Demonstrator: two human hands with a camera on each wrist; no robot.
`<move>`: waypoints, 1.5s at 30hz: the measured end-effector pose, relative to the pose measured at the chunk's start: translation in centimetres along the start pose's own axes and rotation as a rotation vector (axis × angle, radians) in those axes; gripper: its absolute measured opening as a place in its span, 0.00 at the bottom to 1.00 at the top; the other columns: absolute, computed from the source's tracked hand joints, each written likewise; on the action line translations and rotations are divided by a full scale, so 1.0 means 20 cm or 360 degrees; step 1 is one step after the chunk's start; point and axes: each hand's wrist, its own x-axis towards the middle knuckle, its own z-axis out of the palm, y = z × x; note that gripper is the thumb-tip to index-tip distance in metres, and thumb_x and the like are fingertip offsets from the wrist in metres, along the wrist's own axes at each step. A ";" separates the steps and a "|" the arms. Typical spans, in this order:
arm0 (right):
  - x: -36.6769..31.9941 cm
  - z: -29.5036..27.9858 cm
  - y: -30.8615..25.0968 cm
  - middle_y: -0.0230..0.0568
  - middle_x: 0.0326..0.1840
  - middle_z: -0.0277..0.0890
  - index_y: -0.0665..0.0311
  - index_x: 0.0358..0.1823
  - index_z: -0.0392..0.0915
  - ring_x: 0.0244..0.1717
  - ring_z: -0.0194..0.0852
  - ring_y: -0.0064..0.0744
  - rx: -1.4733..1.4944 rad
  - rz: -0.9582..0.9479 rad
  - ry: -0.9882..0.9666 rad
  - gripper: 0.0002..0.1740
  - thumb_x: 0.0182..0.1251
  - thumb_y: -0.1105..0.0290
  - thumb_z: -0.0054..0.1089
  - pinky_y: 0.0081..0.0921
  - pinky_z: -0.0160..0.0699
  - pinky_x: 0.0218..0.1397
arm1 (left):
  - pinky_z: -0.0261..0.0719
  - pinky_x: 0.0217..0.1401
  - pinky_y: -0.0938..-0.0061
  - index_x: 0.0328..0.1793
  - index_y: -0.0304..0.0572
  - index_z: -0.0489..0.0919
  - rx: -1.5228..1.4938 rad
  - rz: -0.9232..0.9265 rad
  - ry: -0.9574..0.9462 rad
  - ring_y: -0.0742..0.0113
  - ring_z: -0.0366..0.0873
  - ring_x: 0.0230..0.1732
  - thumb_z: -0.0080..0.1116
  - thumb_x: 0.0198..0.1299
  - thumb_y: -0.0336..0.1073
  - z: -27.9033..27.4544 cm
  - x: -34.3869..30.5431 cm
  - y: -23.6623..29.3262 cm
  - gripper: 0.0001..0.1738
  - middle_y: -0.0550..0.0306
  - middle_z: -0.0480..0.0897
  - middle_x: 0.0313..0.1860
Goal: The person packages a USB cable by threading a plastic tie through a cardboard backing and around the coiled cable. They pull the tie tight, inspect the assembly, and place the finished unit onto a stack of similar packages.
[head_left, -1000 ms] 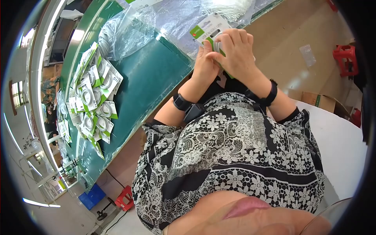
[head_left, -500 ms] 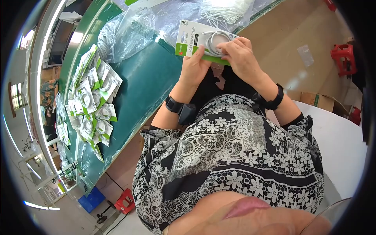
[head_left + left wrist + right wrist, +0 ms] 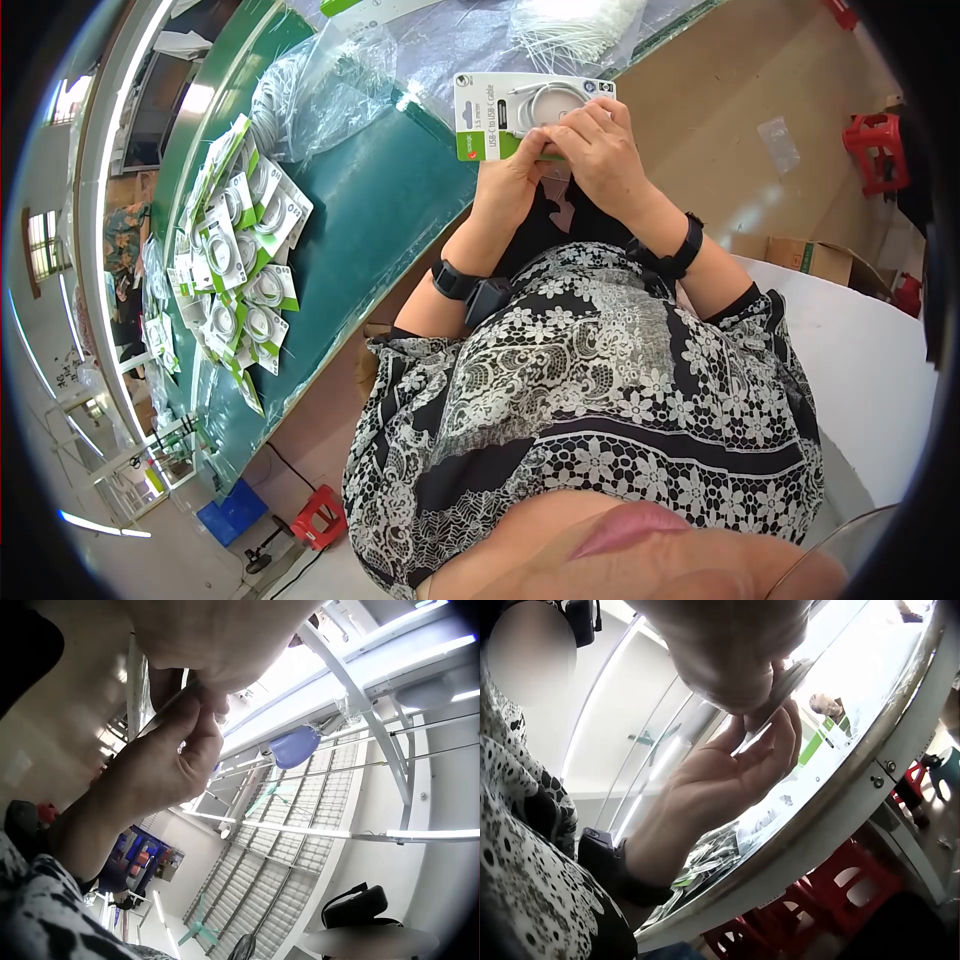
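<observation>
A white and green cable card (image 3: 478, 118) printed "USB-C to USB-C cable" is held up in front of the body, with a coiled white cable (image 3: 545, 100) on its face. My left hand (image 3: 508, 188) grips the card's near edge, thumb on the front. The right hand (image 3: 600, 155) pinches beside that thumb at the coil's lower part, its fingers bent over the card. Their fingertips meet there and cover part of the coil. In the right wrist view the left hand's fingers (image 3: 784, 739) lie behind the card, seen nearly edge-on.
Many similar carded cables (image 3: 240, 250) lie piled on the green table (image 3: 370, 200) at left. Behind them is a clear bag of grey cables (image 3: 320, 95). A bundle of white ties (image 3: 575, 30) lies at the far edge. A red stool (image 3: 880, 150) and a cardboard box (image 3: 820, 260) stand on the right.
The card first showed tilted and mostly covered by the hands, then turned to face up. Since then it has lowered slightly, and the hands have drawn together at the coil's lower edge.
</observation>
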 end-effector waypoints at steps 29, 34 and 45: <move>0.27 -0.03 0.23 0.29 0.42 0.72 0.56 0.41 0.77 0.51 0.66 0.30 0.0458 -0.0803 -0.0655 0.12 0.53 0.70 0.56 0.27 0.66 0.57 | 0.85 0.50 0.64 0.62 0.40 0.67 -0.0092 -0.0111 0.0099 0.61 0.79 0.51 0.54 0.64 0.25 0.01 -0.06 -0.01 0.21 0.53 0.76 0.54; 0.33 0.01 0.22 0.31 0.46 0.73 0.58 0.42 0.76 0.52 0.67 0.32 0.0270 -0.1029 -0.0786 0.13 0.54 0.71 0.56 0.29 0.67 0.57 | 0.86 0.49 0.65 0.62 0.39 0.67 -0.0053 -0.0113 0.0144 0.62 0.80 0.49 0.55 0.63 0.25 0.00 -0.08 -0.02 0.21 0.54 0.76 0.52; 0.18 -0.02 0.19 0.34 0.49 0.74 0.58 0.48 0.75 0.55 0.67 0.35 0.0516 -0.0021 -0.0492 0.16 0.56 0.68 0.61 0.37 0.60 0.65 | 0.86 0.46 0.67 0.61 0.37 0.67 -0.0154 0.0043 0.0352 0.62 0.80 0.48 0.55 0.64 0.26 -0.05 0.00 0.01 0.20 0.53 0.77 0.51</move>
